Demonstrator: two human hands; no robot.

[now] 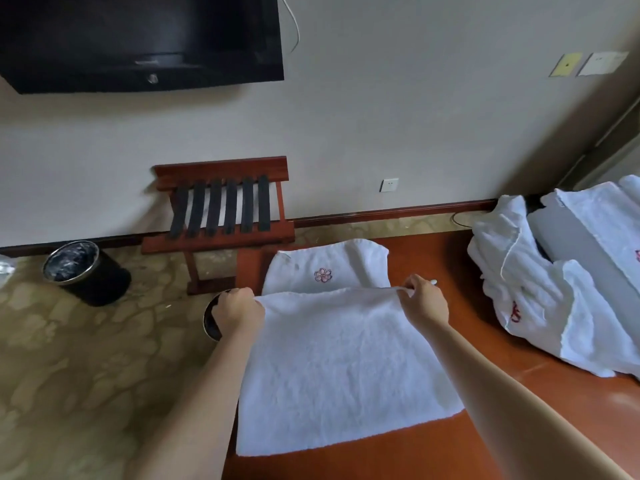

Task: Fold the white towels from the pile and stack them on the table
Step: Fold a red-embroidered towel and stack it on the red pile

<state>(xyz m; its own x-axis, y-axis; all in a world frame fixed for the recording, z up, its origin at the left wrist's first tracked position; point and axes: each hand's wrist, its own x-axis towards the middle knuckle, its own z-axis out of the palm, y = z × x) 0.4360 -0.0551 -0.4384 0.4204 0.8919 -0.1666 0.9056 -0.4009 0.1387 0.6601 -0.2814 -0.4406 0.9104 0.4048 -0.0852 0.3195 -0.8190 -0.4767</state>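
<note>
- The TV (pixel 138 39) hangs dark on the wall at upper left, with a white cable (pixel 292 22) dropping beside its right edge.
- The table (pixel 433 452) is red-brown and glossy, filling the lower right; its left edge runs along the patterned floor.
- The towel (pixel 346 358) lies spread flat on the table's left part, between the two forearms. Its near edge is toward the person and its far edge is drawn taut between the hands.
- The pile (pixel 540 299) of white cloth sits rumpled on the right of the table, well apart from the towel, with red stitching showing on it.
- The rack (pixel 221 209), dark wood with black straps, stands against the wall beyond the table's far left corner.
- The folded towel (pixel 332 265), marked with a pink flower, lies on the table just beyond the spread towel, whose far edge meets or slightly covers its near edge.
- The bin (pixel 86 271) is black with a metal rim and stands on the floor at left, near the rack.
- The left hand (pixel 237 311) has its fingers curled round the towel's far left corner, at the table's left edge.
- The right hand (pixel 426 301) pinches the far edge near the towel's far right corner, between thumb and fingers.
- A second bin (pixel 210 322) shows partly on the floor behind the left hand.
- A socket (pixel 389 185) sits low on the wall.
</note>
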